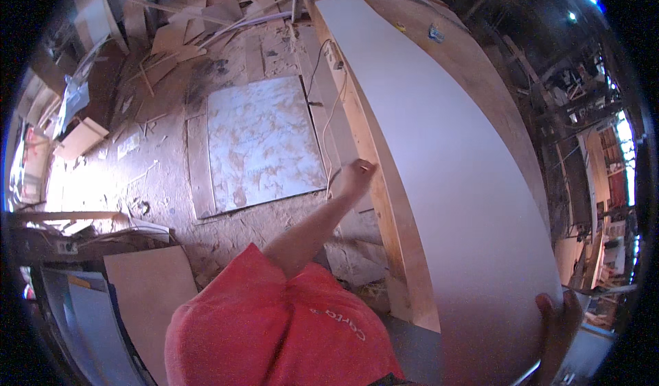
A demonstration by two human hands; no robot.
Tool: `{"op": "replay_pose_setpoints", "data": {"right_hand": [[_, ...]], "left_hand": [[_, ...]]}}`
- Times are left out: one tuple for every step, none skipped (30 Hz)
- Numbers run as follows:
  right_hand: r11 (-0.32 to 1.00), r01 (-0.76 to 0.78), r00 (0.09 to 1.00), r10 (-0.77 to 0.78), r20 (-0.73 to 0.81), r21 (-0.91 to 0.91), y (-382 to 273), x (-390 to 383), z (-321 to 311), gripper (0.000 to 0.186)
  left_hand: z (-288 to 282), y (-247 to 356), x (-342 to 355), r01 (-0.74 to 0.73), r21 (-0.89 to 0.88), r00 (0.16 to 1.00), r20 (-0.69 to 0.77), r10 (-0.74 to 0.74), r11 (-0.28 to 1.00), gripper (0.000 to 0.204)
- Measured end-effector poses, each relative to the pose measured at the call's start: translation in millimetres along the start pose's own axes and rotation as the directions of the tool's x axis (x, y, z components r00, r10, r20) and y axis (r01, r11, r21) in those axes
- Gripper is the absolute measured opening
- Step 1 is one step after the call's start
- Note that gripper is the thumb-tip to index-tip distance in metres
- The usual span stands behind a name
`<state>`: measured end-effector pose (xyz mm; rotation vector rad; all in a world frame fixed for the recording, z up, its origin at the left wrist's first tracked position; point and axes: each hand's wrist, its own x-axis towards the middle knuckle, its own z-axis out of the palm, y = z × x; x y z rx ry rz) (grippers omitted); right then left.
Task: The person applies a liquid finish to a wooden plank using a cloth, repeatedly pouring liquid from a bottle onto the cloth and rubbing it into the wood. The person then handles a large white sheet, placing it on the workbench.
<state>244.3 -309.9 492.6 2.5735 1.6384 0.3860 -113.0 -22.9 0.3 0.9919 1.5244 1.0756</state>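
Note:
A long white panel (446,153) lies along a wooden workbench (395,228), on my right. At the panel's near right corner, my right hand (561,324) is closed over the edge, its thumb and a finger showing. My left arm reaches forward from a red sleeve. My left hand (358,174) is closed beside the bench's left edge; what it holds, if anything, is too small to make out. A thin cable (333,122) hangs down along that same side of the bench, past my left hand.
A marbled, dirty sheet (264,142) lies on the dusty floor left of the bench. Wood offcuts (185,32) are heaped at the far left. Boards (151,293) lean at the near left. A small blue object (435,33) rests on the bench's far end.

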Motion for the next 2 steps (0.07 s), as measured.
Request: {"op": "replay_pose_setpoints", "data": {"right_hand": [[0.995,-0.061,0.99,0.049,0.131,0.085,-16.0,3.5,-2.9,0.063],[0.978,-0.134,0.957,0.086,0.278,0.158,-41.3,8.4,-8.6,0.065]], "left_hand": [[6.2,16.0,-17.1,0.048,0.159,0.998,0.033,-0.054,0.986,0.038],[5.4,48.8,-45.6,0.1,0.323,0.99,0.058,-0.125,0.941,0.041]]}}
